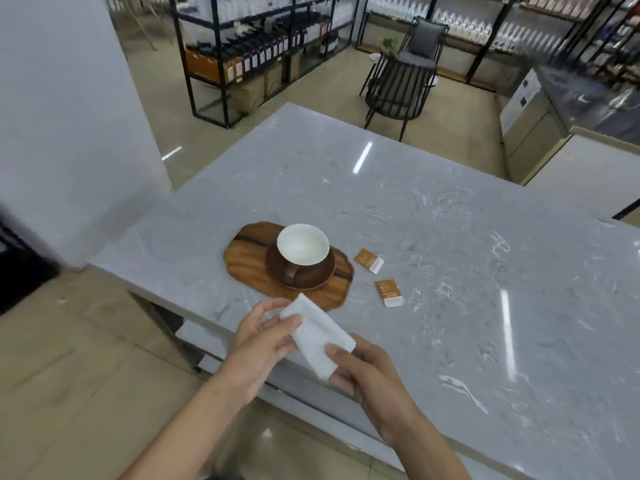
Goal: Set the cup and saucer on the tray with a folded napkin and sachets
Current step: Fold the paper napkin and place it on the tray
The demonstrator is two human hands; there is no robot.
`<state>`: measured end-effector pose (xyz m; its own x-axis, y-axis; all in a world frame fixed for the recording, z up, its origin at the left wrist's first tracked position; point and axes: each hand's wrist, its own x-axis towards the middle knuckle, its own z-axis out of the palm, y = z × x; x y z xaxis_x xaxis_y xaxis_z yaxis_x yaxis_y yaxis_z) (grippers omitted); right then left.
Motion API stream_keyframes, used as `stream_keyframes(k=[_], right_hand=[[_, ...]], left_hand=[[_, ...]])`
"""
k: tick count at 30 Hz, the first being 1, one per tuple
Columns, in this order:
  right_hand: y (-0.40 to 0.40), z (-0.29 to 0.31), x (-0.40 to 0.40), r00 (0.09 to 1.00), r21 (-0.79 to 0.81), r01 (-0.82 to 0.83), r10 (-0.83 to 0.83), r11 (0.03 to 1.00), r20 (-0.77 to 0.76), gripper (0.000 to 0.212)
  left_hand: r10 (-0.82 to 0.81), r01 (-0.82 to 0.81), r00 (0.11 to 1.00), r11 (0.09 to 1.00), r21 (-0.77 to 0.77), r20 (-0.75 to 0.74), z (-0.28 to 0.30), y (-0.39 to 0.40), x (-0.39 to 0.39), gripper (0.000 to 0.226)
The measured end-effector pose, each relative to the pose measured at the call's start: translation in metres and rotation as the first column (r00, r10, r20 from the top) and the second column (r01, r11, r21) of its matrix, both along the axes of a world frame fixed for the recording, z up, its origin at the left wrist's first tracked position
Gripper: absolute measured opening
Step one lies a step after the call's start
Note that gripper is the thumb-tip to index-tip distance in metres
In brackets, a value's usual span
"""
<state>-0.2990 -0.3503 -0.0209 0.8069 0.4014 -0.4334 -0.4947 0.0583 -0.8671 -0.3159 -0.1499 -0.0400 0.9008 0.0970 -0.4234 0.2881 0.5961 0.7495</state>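
Observation:
A wavy-edged wooden tray [247, 259] lies on the grey marble counter. On its right half sits a brown saucer [323, 275] carrying a cup [303, 244], white inside and brown outside, handle toward me. Two orange sachets lie on the counter right of the tray, one [369, 260] farther and one [389, 292] nearer. A folded white napkin [317, 336] is held above the counter's near edge, just in front of the tray. My left hand [258, 344] pinches its upper left end. My right hand [367, 374] grips its lower right end.
The marble counter [450, 254] stretches far to the right and back. A white pillar [69, 116] stands at the left. Beyond the counter are a black metal chair [398, 84], black shelving racks with bottles [256, 46], and a steel unit [540, 112] at right.

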Motion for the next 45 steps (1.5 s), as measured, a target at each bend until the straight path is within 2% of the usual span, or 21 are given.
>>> stream_keyframes(k=[4,7,11,15,19,24,28,34,38,39,41,43,45], right_hand=[[0.074,-0.005,-0.004,0.998,0.025,0.023,-0.025,0.999,0.050,0.027],[0.129,-0.006,-0.011,0.982,-0.067,0.090,-0.078,0.994,0.170,0.027],[0.180,0.000,-0.021,0.943,-0.051,0.131,-0.108,0.990,0.316,0.035],[0.210,-0.001,-0.024,0.878,-0.232,0.222,-0.090,0.947,0.470,0.031],[0.224,-0.003,-0.021,0.886,-0.216,0.220,-0.103,0.951,0.452,0.028],[0.233,-0.008,-0.012,0.894,-0.230,0.267,-0.151,0.936,0.422,0.013],[0.238,-0.013,-0.002,0.853,-0.371,0.328,-0.104,0.869,0.511,0.011],[0.235,-0.012,0.021,0.939,-0.295,0.212,-0.111,0.932,0.324,0.008],[0.229,-0.015,0.042,0.939,-0.293,0.247,-0.153,0.924,0.308,0.004],[0.228,-0.017,0.047,0.928,-0.302,0.267,-0.160,0.915,0.337,0.002],[0.225,-0.022,0.053,0.871,-0.365,0.331,-0.132,0.870,0.473,0.014],[0.223,-0.032,0.057,0.754,-0.484,0.414,0.007,0.771,0.656,0.030],[0.225,-0.040,0.061,0.650,-0.582,0.476,0.181,0.660,0.738,0.034]], left_hand=[[0.073,-0.073,0.997,0.997,0.000,0.016,-0.001,0.060,-0.005,0.065],[0.029,-0.028,1.000,0.995,0.098,-0.009,0.000,0.096,-0.007,0.054],[-0.001,0.003,1.000,0.998,0.063,-0.028,0.008,0.132,-0.013,0.044],[0.039,-0.038,0.999,0.996,0.078,-0.012,0.011,0.160,-0.015,0.045],[0.072,-0.072,0.997,0.997,0.035,-0.003,0.010,0.174,-0.014,0.049],[0.102,-0.102,0.995,0.995,-0.022,0.015,0.008,0.183,-0.008,0.045],[0.092,-0.092,0.996,0.995,0.027,-0.004,0.009,0.185,0.003,0.041],[0.072,-0.056,0.993,0.985,0.163,-0.093,0.018,0.184,0.032,0.058],[0.016,0.012,0.991,0.978,0.210,-0.130,0.020,0.183,0.063,0.044],[-0.001,0.033,0.990,0.973,0.228,-0.140,0.020,0.183,0.073,0.038],[-0.019,0.065,0.988,0.953,0.297,-0.154,0.017,0.181,0.092,0.031],[-0.012,0.079,0.988,0.899,0.431,-0.156,0.013,0.178,0.112,0.030],[-0.041,0.097,0.992,0.855,0.510,-0.121,0.010,0.177,0.130,0.032]])
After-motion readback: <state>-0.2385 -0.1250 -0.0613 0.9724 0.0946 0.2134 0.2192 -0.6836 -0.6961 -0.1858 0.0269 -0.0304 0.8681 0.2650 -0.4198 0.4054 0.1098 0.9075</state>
